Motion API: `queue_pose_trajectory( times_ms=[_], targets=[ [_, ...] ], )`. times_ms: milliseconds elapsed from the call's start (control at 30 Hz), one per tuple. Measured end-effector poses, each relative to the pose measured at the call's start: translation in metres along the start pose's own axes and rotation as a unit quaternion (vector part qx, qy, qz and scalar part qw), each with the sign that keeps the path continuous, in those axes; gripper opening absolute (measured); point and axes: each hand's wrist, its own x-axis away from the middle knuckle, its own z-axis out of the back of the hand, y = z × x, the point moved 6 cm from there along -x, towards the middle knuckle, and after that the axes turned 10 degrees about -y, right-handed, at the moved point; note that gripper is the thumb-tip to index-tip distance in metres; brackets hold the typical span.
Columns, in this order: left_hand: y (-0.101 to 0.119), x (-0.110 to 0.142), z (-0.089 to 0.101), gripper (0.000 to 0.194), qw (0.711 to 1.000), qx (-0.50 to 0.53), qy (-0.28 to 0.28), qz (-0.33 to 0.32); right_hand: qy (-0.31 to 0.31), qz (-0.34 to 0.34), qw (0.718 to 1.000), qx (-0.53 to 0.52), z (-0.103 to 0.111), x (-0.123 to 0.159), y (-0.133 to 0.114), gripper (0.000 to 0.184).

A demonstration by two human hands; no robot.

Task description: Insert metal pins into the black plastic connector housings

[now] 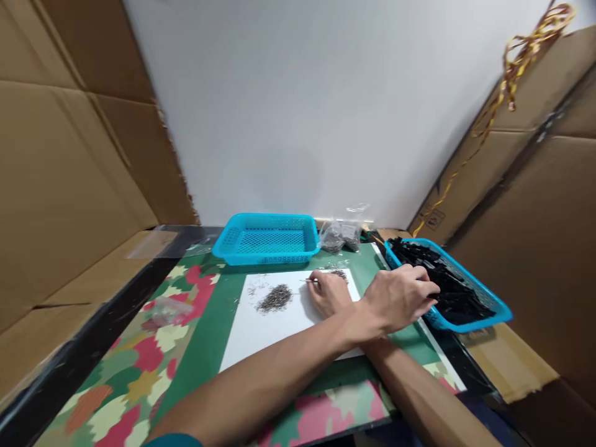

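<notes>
My forearms cross, the left over the right. My left hand [401, 297] reaches to the near rim of the right-hand blue basket [484, 323], its fingers curled at the black strip-like pieces [449, 288] inside. Whatever its fingertips pinch is hidden. Over the white sheet [256, 332], my right hand [331, 293] is closed on a thin metal piece [307, 280], whose end points left. A pile of small metal parts [274, 298] lies on the sheet left of that hand. Behind the hand, a second small pile [339, 274] partly shows.
A blue basket [265, 257] stands at the back. Clear plastic bags of small parts [342, 238] sit beside it. Cardboard walls [60, 174] flank the table, and a green patterned mat [205, 323] covers it. A crumpled clear bag [170, 310] lies left.
</notes>
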Motion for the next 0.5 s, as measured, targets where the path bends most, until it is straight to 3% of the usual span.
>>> queue_pose_trajectory(
  times_ms=[167,267,367,500],
  targets=[
    [-0.006,-0.03,-0.056,0.021,0.991,0.095,-0.054,0.077,-0.023,-0.042,0.998,0.03,0.001,-0.003,0.004,0.019],
    [-0.001,-0.031,-0.072,0.026,0.989,0.108,-0.08,0.068,-0.029,-0.044,0.998,0.031,0.004,0.0,0.006,0.019],
    [0.007,-0.025,-0.064,0.032,0.991,0.102,-0.078,0.048,-0.019,-0.036,0.999,0.025,0.008,0.0,0.007,0.017],
    [0.003,-0.003,-0.019,0.029,0.996,0.079,-0.02,0.022,0.006,-0.017,1.0,0.007,0.011,-0.003,0.008,0.021]
  ],
)
